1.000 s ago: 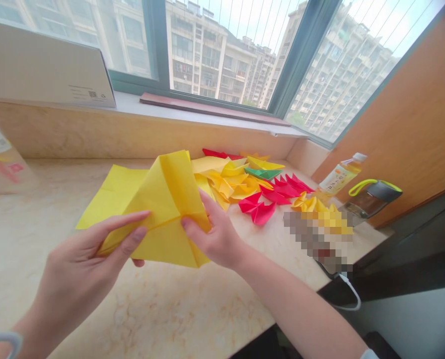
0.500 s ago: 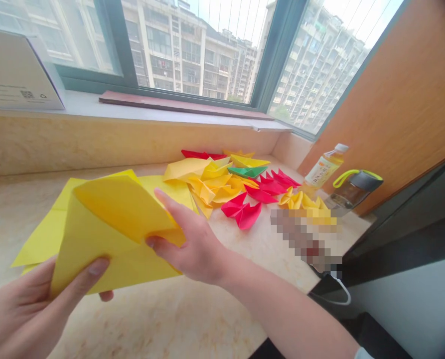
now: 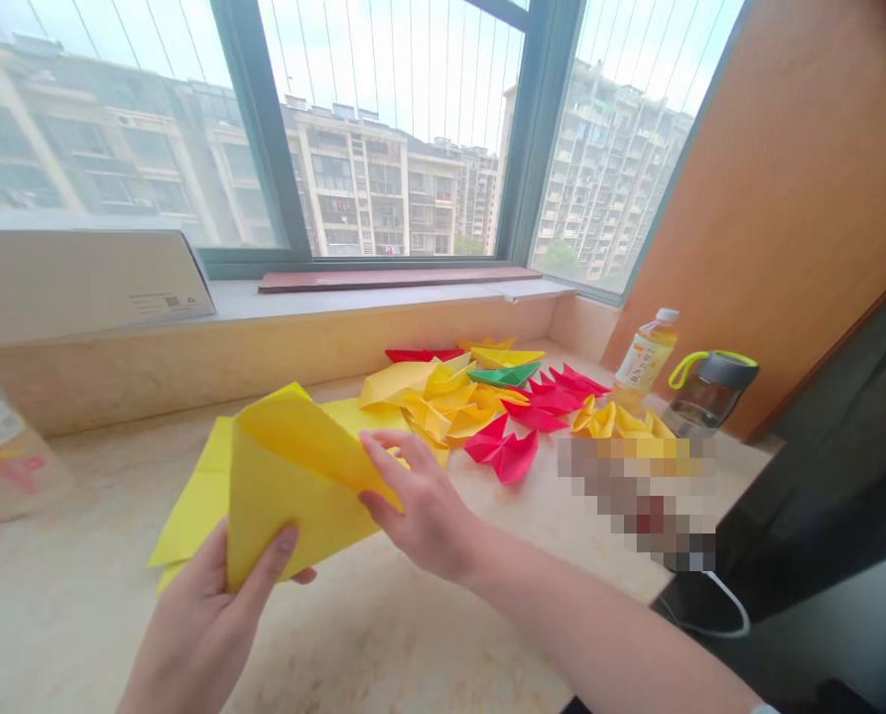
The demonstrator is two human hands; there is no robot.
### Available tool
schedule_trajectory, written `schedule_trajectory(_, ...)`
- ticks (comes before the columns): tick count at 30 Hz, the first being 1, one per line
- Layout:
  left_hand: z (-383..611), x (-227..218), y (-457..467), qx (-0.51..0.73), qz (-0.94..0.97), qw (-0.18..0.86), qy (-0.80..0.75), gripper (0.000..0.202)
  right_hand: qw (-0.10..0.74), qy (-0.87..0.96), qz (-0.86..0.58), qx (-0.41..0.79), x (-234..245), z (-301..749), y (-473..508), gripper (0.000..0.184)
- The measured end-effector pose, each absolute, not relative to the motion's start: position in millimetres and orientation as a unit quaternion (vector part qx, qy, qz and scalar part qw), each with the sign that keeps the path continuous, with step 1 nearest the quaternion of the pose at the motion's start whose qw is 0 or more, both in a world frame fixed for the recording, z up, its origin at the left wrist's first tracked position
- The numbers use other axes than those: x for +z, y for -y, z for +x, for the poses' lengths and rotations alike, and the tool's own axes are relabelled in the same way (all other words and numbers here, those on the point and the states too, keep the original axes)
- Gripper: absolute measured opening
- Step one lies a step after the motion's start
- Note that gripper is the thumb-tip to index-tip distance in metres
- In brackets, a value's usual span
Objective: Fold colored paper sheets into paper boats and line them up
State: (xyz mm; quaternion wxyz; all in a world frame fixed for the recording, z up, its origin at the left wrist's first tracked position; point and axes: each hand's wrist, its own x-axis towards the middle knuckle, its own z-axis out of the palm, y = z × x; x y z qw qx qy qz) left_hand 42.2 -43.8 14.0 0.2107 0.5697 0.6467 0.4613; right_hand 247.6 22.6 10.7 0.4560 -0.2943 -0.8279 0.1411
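Folded yellow paper (image 3: 301, 496), one piece; plain and matte, layered, with a pocket gaping along its upper side and a pointed top; held aloft and tilted over the marbled desk (image 3: 413, 645), between both hands; left hand (image 3: 208, 615), grip closed, thumb in front and fingers behind, pinching the paper's lower left part; right hand (image 3: 428, 511), fingers loosely curled, thumb and forefinger parted at the paper's right edge, whether pinching it cannot be told; behind the paper, flat yellow sheets (image 3: 196, 496); farther right, pink folded piece (image 3: 503, 453), one; beyond it, yellow folded pieces (image 3: 449, 397), heaped; green folded piece (image 3: 506, 376), one, near the back.
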Motion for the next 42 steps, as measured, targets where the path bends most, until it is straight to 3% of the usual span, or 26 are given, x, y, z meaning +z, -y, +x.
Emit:
schedule_trajectory(2, 51.9, 19.3, 44.5, 0.502, 0.520, 0.306, -0.619, 0.055, 0.449, 0.834, -0.294, 0.131, 8.6, 245.8, -21.3, 0.063)
schedule_trajectory(4, 55.1, 17.1, 43.0, 0.544, 0.488, 0.330, -0.597, 0.059, 0.446, 0.836, -0.288, 0.137, 6.3, 244.0, -20.8, 0.062)
schedule_trajectory(11, 45.7, 9.7, 41.1, 0.542, 0.502, 0.299, -0.604, 0.056, 0.458, 0.817, -0.286, 0.204, 5.4, 243.9, -26.2, 0.051)
schedule_trajectory(16, 44.9, 15.2, 42.3, 0.547, 0.508, 0.285, -0.601, 0.052, 0.467, 0.821, -0.248, 0.216, 11.4, 243.2, -21.5, 0.034)
schedule_trajectory(22, 27.2, 26.0, 35.6, 0.618, 0.469, 0.246, -0.581, 0.040, 0.473, 0.822, -0.260, 0.179, 9.3, 244.6, -26.1, 0.035)
schedule_trajectory(26, 9.4, 35.4, 31.8, 0.673, 0.432, 0.196, -0.567, 0.031, 0.409, 0.830, -0.366, 0.103, 2.4, 251.4, -34.2, 0.028)
schedule_trajectory(31, -3.6, 36.4, 30.6, 0.699, 0.403, 0.136, -0.575, 0.033, 0.329, 0.852, -0.408, -0.015, 2.8, 249.4, -40.6, 0.030)
schedule_trajectory(35, -7.4, 31.2, 29.7, 0.692, 0.412, 0.124, -0.580, 0.034, 0.183, 0.861, -0.464, -0.101, 11.5, 226.6, -63.2, 0.033)
schedule_trajectory(37, -8.2, 29.6, 29.3, 0.694, 0.414, 0.123, -0.576, 0.034, 0.115, 0.853, -0.497, -0.113, 15.4, 211.4, -80.9, 0.039)
schedule_trajectory(42, -11.6, 29.3, 29.7, 0.697, 0.416, 0.116, -0.573, 0.035, 0.089, 0.829, -0.543, -0.100, 23.6, 184.7, -117.4, 0.045)
